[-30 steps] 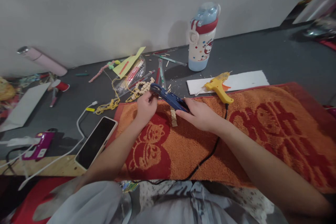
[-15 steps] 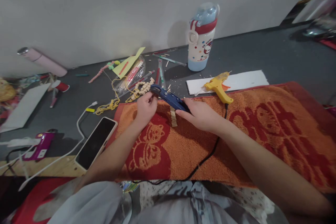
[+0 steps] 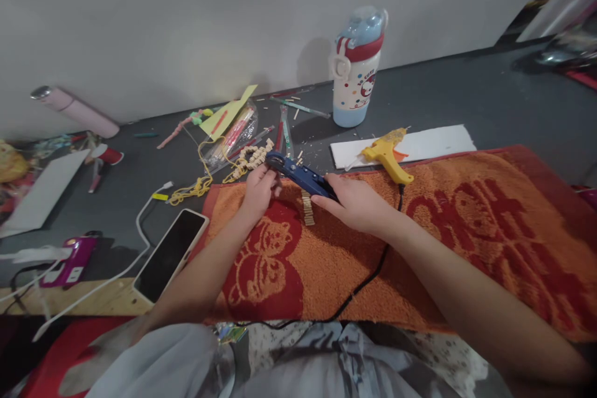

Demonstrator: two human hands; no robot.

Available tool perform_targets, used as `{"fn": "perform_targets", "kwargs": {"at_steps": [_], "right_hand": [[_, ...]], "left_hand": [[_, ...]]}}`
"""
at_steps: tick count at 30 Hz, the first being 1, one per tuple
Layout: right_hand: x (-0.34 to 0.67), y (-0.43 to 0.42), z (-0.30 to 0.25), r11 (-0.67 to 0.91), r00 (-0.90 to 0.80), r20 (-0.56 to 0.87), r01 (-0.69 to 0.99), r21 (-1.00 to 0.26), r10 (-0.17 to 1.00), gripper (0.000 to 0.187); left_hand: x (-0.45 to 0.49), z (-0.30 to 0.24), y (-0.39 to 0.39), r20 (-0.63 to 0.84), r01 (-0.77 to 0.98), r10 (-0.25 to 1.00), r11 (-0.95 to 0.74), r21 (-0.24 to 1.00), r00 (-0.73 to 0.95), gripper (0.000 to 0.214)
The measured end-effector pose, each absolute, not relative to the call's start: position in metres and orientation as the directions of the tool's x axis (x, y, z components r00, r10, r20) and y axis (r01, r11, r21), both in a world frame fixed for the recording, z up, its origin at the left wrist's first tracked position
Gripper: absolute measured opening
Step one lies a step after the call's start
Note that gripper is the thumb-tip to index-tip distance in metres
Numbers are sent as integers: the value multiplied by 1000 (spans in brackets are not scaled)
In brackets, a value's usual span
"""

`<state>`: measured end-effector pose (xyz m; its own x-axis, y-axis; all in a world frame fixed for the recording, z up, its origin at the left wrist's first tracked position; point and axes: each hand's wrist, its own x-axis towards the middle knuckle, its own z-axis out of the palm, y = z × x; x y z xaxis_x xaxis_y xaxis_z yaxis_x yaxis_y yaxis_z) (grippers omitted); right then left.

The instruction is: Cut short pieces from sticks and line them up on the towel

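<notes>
Closed around the handles of the blue cutter (image 3: 301, 176), the right hand (image 3: 357, 204) holds it over the far edge of the orange towel (image 3: 354, 255). At the tool's head, the left hand (image 3: 258, 191) keeps a narrow pinching grip; what it pinches is too small to tell. Just beyond lies a yellow glue gun (image 3: 387, 155).

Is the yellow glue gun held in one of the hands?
No, the yellow glue gun lies alone on the towel edge.
</notes>
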<state>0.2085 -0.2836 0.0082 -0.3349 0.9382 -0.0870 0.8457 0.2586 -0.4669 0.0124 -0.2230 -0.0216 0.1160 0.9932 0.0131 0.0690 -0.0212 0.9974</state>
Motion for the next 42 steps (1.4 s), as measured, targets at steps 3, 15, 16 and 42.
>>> {"fn": "perform_targets", "kwargs": {"at_steps": [3, 15, 16, 42], "right_hand": [[208, -284, 8, 265, -344, -84, 836, -481, 935, 39], [207, -284, 9, 271, -355, -77, 821, -503, 932, 42], [207, -284, 8, 273, -359, -77, 817, -508, 930, 42], [208, -283, 7, 299, -381, -53, 798, -524, 923, 43]], "left_hand": [[12, -22, -222, 1, 40, 993, -6, 999, 117, 30], [15, -21, -225, -1, -8, 993, 2, 1000, 115, 28], [14, -21, -225, 18, 28, 993, -22, 999, 115, 27], [11, -20, -227, 117, 245, 989, -137, 960, 95, 34]]}}
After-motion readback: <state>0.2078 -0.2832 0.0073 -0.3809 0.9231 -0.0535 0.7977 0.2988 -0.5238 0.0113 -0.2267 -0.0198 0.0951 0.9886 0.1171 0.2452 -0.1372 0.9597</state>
